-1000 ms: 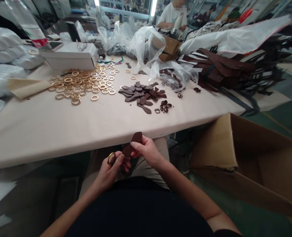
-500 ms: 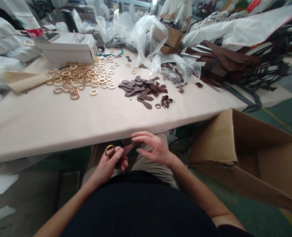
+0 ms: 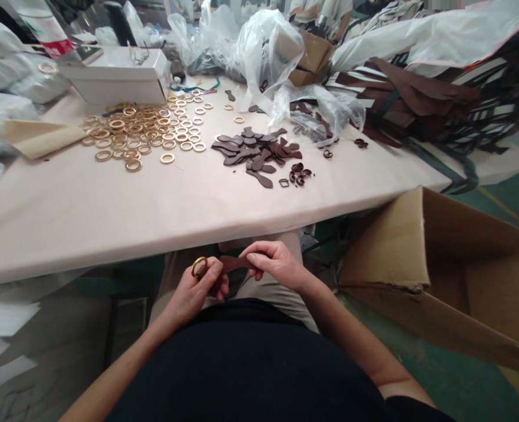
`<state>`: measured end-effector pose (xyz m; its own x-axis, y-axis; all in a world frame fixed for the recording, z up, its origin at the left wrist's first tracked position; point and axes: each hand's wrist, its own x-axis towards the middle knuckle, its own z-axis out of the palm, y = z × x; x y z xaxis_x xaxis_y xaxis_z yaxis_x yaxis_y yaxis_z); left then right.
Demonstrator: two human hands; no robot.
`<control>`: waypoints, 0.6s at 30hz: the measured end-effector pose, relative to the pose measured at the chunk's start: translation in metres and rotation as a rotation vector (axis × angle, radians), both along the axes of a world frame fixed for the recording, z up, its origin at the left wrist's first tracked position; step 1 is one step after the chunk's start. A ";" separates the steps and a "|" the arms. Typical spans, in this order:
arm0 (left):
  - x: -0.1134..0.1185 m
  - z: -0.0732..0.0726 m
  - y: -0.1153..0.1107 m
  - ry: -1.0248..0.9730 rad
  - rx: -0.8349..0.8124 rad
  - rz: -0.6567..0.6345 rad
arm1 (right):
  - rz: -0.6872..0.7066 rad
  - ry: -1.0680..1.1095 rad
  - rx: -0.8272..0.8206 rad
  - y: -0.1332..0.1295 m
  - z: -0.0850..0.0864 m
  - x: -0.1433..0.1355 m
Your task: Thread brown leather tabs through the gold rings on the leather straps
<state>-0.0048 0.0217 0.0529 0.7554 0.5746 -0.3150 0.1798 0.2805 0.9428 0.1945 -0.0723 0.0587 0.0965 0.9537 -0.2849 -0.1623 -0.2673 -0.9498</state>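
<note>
**A:** ok head cam, only view we've got. What are the hands doing?

**B:** Both are working in the lap, just under the near table (image 3: 110,223) edge. The left hand (image 3: 195,293) is pinching a gold ring (image 3: 198,266) between thumb and fingers, closed on it. The right hand (image 3: 277,265) is gripping a brown leather tab (image 3: 233,263), fingers clamped on its right end, and the tab's other end is pointing at the ring at 9 o'clock from it. Can't tell if it's threaded through yet.

**A:** How far along, you reckon?

**B:** Early-ish, I'd guess. A big heap of loose rings (image 3: 140,132) is sitting at 11 o'clock on the table, and a pile of leather tabs (image 3: 253,151) at 12 o'clock, so plenty left. A few small looped pieces (image 3: 298,174) are lying just right of that pile, possibly finished ones. The cardboard box (image 3: 461,264) at 3 o'clock is standing open; I can't see what's inside.
</note>
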 end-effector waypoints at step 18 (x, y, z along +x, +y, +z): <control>0.004 -0.006 0.000 0.039 0.039 -0.030 | 0.095 -1.320 0.545 -0.004 -0.003 -0.019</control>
